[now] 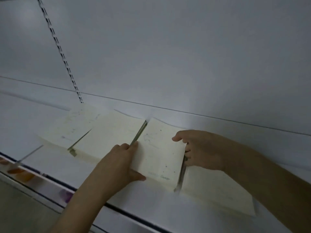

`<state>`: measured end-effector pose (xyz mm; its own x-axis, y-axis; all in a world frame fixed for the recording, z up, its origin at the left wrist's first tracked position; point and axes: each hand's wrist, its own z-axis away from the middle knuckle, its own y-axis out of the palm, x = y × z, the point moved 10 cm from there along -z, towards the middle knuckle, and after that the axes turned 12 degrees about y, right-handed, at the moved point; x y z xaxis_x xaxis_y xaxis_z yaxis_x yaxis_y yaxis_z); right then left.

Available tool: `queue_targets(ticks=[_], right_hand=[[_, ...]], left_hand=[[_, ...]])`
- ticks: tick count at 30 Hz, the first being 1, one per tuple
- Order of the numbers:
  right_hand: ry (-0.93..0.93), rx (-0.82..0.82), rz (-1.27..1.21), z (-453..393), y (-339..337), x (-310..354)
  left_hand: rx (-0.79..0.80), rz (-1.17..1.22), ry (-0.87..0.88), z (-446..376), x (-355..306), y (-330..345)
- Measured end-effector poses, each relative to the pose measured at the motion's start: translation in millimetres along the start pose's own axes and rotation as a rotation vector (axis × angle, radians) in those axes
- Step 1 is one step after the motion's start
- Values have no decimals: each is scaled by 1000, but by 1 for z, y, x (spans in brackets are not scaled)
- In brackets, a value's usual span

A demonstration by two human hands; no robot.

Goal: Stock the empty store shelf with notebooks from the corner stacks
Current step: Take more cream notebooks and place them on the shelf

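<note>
Several cream notebook stacks lie in a row on the white shelf [33, 132]. The third stack [159, 153] sits between my hands. My left hand [121, 163] grips its left edge, thumb under the front corner and fingers on top. My right hand [200, 150] grips its right edge, thumb on top at the back and fingers curled down into the gap. To the left lie two stacks [111, 137] [70, 126], and another stack [217, 190] lies to the right, partly under my right forearm.
The shelf's white back panel [168, 56] rises behind, with a slotted upright [57, 46] at left. A dark-trimmed front rail with a coloured price strip [25, 175] runs along the shelf's front edge. Bare shelf surface shows far left and far right.
</note>
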<state>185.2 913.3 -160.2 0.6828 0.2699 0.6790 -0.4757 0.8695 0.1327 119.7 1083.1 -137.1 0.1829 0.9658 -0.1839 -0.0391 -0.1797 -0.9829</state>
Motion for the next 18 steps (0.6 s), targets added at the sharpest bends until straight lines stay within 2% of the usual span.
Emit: queue_targets(ticks=[6,9,12,16,18], right_hand=[[13,-177,-128,3,-1,1],[18,-300,-143,5,3,-3],[-23,-356,-118,11,15,2],[-93,-440,-42,22,28,6],[-194,-535,-10,39,25,11]], left_hand=[[89,-37,-20,-7,3,10],[80,-41,6,-8,3,4],[58,2,30,-6,2,-1],[-26,172,108,10,-4,-7],[-162,209,155,22,-13,-23]])
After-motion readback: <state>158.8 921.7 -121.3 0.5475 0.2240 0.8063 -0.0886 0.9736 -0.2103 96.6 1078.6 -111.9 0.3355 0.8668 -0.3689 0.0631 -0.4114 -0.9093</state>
